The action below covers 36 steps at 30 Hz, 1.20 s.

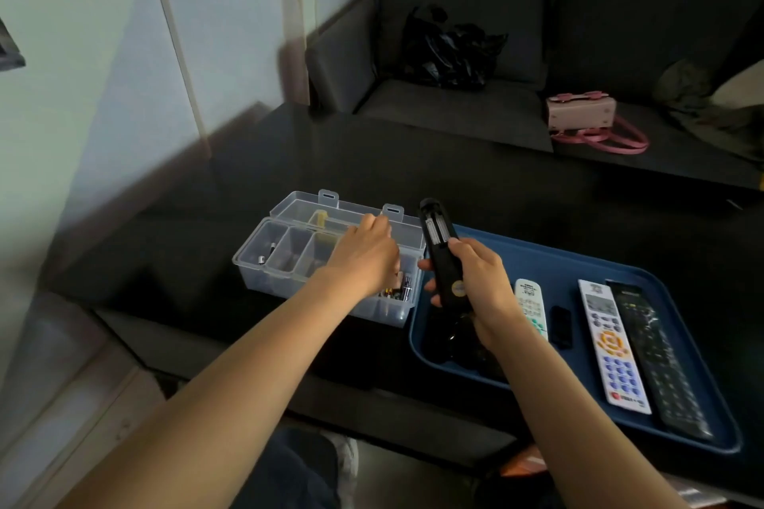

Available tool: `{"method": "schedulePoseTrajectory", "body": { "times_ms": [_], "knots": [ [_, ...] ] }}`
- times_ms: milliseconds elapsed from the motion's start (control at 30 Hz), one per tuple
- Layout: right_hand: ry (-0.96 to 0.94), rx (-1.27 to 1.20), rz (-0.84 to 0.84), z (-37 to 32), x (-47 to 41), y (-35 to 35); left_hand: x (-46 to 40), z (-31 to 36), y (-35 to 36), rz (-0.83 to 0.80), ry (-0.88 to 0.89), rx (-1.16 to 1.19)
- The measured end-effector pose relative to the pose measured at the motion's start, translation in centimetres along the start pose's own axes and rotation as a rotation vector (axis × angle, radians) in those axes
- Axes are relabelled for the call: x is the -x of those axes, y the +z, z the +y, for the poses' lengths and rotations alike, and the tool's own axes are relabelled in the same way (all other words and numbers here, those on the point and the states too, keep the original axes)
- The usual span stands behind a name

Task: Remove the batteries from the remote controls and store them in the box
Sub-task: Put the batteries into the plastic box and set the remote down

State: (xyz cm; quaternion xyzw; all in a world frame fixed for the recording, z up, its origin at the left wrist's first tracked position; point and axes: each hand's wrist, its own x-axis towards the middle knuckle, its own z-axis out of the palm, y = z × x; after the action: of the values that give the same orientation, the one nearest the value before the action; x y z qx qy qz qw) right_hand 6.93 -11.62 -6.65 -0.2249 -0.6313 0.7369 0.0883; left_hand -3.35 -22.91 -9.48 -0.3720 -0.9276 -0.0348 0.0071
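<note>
From the head view, the left hand [366,256] reaches into the clear box [330,260] on the worktop, its fingers hidden, so I cannot tell what it holds. The right hand [475,281] grips a black remote [440,252] above the tray [516,256], its battery bay open. That loose, tilted remote could slip, or a battery miss its compartment.

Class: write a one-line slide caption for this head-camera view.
Right hand holds opened black remote; left hand reaches into clear box.
</note>
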Motion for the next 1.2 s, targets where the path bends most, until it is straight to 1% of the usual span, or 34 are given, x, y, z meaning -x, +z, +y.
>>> {"method": "schedulePoseTrajectory", "body": {
  "times_ms": [100,200,300,433,533,667,933,1067,1133,1200],
  "knots": [
    [0.003,-0.007,-0.002,-0.1,-0.1,-0.4,-0.4,0.9,0.0,-0.02,-0.044,-0.078],
    [0.004,-0.011,-0.014,-0.1,-0.1,-0.5,-0.8,1.2,0.4,0.034,-0.078,-0.022],
    [-0.001,0.007,-0.023,0.0,-0.1,-0.6,-0.4,0.6,0.9,0.081,-0.085,0.154],
    [-0.008,0.016,-0.027,0.1,-0.2,-0.7,0.3,-0.4,1.1,0.162,-0.078,0.493],
    [-0.006,0.018,-0.032,0.3,-0.2,-0.7,0.2,-0.7,1.0,0.133,-0.062,0.632],
    [0.008,0.01,-0.033,0.4,-0.4,-0.7,-0.1,-0.7,0.6,0.052,0.016,0.584],
    [-0.003,0.022,-0.033,0.4,-0.5,-0.7,-0.4,-0.4,-0.4,-0.137,0.094,0.423],
    [-0.006,0.028,-0.027,0.3,-0.6,-0.8,-0.8,-0.2,-0.9,-0.271,0.074,0.402],
    [-0.008,0.032,-0.028,0.3,-0.6,-0.8,-0.9,0.1,-0.8,-0.291,0.047,0.386],
    [-0.007,0.038,-0.031,0.3,-0.5,-0.8,-0.9,0.3,-0.7,-0.27,0.04,0.385]
  ]
}}
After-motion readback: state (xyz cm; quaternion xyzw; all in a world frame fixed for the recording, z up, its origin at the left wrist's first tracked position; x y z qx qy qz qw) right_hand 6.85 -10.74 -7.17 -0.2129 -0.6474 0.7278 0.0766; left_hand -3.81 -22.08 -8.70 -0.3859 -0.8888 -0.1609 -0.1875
